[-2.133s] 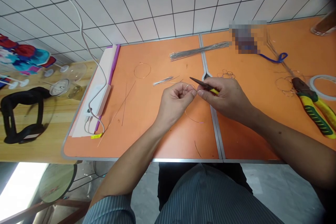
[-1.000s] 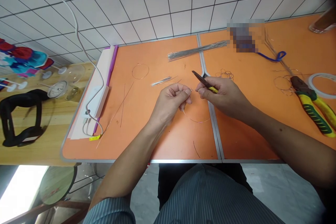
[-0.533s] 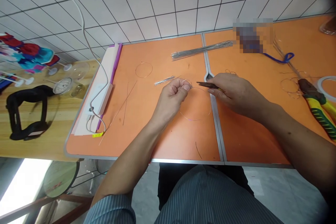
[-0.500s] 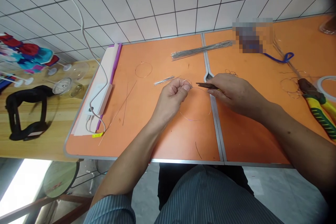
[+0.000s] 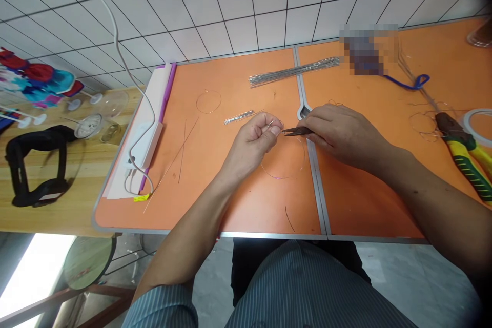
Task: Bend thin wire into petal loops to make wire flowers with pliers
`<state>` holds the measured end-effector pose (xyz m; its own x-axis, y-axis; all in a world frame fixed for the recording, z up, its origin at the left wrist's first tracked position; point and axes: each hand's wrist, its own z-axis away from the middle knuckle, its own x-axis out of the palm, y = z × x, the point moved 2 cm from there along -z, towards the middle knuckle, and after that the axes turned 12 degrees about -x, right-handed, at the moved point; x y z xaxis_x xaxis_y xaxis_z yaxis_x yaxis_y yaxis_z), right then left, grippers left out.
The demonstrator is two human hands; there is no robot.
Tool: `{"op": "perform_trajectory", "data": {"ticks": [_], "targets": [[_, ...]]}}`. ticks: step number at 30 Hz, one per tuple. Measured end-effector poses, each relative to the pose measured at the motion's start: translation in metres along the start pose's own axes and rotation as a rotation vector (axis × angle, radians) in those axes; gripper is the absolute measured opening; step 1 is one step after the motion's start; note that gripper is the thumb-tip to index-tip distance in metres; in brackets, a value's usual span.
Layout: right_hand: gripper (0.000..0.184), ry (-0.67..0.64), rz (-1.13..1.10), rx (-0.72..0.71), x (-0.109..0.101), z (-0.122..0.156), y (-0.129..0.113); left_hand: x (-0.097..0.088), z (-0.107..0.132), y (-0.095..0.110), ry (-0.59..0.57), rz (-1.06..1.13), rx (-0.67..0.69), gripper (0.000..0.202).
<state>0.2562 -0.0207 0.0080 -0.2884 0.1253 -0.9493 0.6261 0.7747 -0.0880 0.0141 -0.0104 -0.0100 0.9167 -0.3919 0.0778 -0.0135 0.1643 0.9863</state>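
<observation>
My left hand [image 5: 253,139] is closed in a pinch on a thin wire hoop [image 5: 282,168] that curves down over the orange table [image 5: 215,184]. My right hand [image 5: 340,132] is closed round small dark-tipped pliers [image 5: 292,131]. The plier tips point left and meet the wire right beside my left fingertips. Both hands hover just above the seam between the two table halves.
A bundle of straight wires [image 5: 294,72] lies at the back, a shorter bundle [image 5: 238,117] and a finished wire ring [image 5: 208,101] to the left. Yellow-green pliers [image 5: 465,156], a tape roll [image 5: 478,125] and loose wire rings [image 5: 423,124] lie right. A white power strip [image 5: 144,146] sits left.
My right hand turned the pliers from pointing up-left to level and brought their tips left onto the wire at my left fingertips. The hoop now hangs as a fuller loop.
</observation>
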Motion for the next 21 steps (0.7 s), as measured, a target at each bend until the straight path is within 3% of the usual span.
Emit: {"op": "perform_trajectory", "data": {"ticks": [9, 21], "targets": [[0.018, 0.069, 0.117, -0.102, 0.001, 0.002, 0.002, 0.002, 0.002, 0.010, -0.022, 0.010, -0.068, 0.027], [0.021, 0.062, 0.117, -0.086, 0.003, 0.001, 0.001, 0.001, 0.002, 0.010, 0.001, 0.001, -0.092, 0.029]]}}
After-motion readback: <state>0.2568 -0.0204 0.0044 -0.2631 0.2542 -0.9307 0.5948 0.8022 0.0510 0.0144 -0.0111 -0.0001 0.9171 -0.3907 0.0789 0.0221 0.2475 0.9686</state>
